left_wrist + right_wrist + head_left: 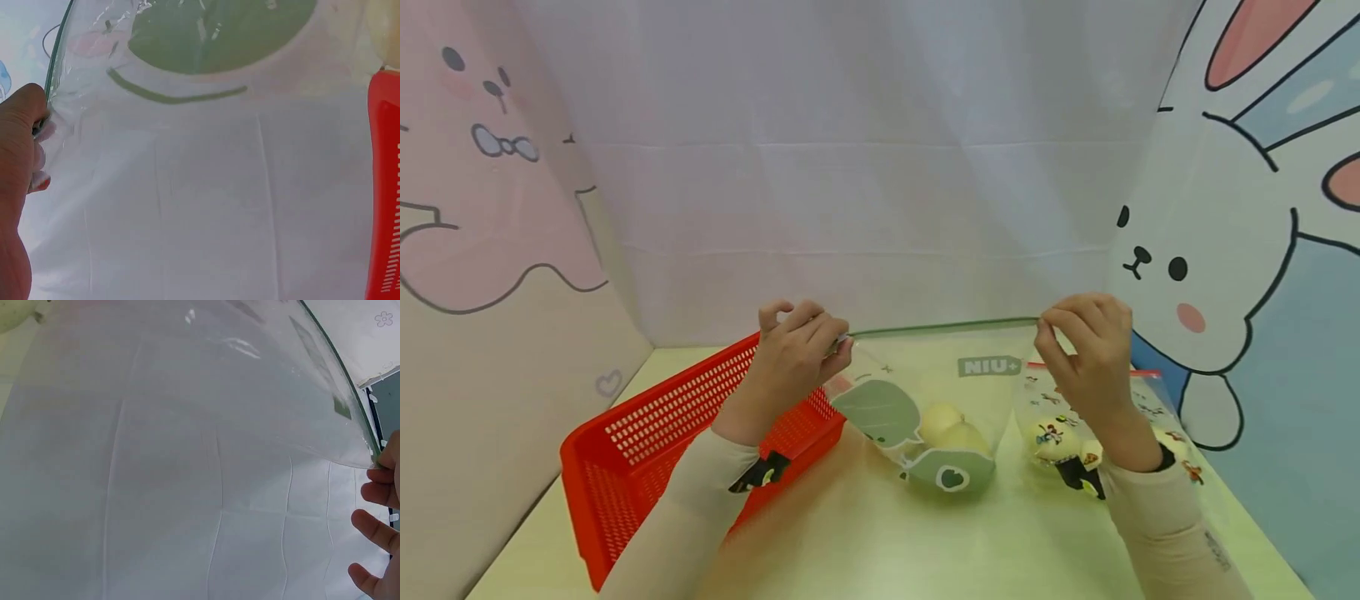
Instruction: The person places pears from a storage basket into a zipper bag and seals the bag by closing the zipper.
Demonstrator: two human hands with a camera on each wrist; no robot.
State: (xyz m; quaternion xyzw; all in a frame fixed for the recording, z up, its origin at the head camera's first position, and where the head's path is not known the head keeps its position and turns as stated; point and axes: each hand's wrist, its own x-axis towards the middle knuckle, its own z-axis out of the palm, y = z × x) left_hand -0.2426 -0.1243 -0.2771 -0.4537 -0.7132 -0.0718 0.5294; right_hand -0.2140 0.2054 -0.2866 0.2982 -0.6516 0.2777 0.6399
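Observation:
A clear zip bag [876, 412] with a green top strip, green leaf-like prints and a "NIU+" label hangs stretched between both hands. Its strip runs nearly level. Pale yellow-green, pear-like fruits [962, 435] lie at the bottom of the bag, partly behind the prints. My left hand [793, 362] pinches the bag's top left corner, with the strip's end between thumb and fingers. At the other top corner, my right hand [1090, 358] pinches the strip's end; the right wrist view shows the remaining fingers [374, 530] spread apart.
A red slotted plastic basket [587, 467] stands at the left, partly behind the left forearm. Behind the right hand is a second clear bag [1037, 392] with a red strip, cartoon prints and pale round contents. White cloth [865, 192] hangs behind the pale table [865, 550].

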